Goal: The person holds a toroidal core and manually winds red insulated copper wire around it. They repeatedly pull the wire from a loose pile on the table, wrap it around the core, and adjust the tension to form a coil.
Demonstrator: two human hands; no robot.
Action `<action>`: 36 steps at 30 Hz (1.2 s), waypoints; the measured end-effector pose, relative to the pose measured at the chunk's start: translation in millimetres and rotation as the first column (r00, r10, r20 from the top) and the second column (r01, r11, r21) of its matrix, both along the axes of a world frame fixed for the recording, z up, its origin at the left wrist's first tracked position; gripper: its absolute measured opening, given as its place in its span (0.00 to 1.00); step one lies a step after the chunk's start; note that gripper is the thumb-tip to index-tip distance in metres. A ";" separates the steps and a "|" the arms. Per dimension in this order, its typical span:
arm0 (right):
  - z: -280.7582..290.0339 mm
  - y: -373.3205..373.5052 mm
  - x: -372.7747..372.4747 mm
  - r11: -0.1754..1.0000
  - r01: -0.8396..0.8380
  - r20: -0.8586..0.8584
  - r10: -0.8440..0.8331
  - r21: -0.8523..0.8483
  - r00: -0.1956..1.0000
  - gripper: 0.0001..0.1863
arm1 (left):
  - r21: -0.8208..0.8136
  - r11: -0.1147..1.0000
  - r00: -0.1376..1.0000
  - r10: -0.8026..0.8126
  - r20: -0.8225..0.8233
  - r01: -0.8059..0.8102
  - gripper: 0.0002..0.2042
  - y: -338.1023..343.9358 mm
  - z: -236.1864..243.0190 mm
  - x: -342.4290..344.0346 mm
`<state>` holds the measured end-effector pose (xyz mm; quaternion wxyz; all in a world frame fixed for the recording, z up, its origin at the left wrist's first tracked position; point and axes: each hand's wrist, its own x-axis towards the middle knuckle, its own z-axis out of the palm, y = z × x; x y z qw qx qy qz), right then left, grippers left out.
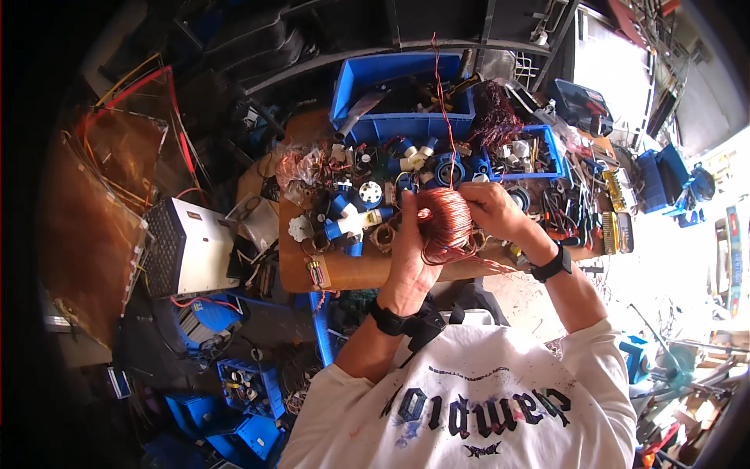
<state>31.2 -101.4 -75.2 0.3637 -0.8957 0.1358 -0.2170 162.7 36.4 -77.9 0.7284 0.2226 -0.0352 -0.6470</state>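
A thick coil of copper-coloured wire (447,220) is held up over the near part of the cluttered workbench. My left hand (412,254) grips its left side, the thumb lying along the coil. Against the coil's far right edge, my right hand (494,207) is closed with bent fingers; their tips are partly hidden. From the top of the coil a twisted red-copper wire (444,102) runs away from me, across a blue bin. Loose wire ends (488,266) hang out at the coil's lower right.
Blue and white plug connectors (355,215) crowd the wooden bench (375,273). Behind them stands a large blue bin (406,127) with tools, and a smaller blue tray (531,173) of parts. Hand tools (574,211) lie at the right. A white metal box (205,250) stands left.
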 end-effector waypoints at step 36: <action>34.8 27.2 -53.9 0.933 -0.045 0.061 0.072 -0.358 0.996 0.07 | -0.045 0.532 0.359 0.629 0.690 -0.846 0.19 -14.7 -1.7 -117.5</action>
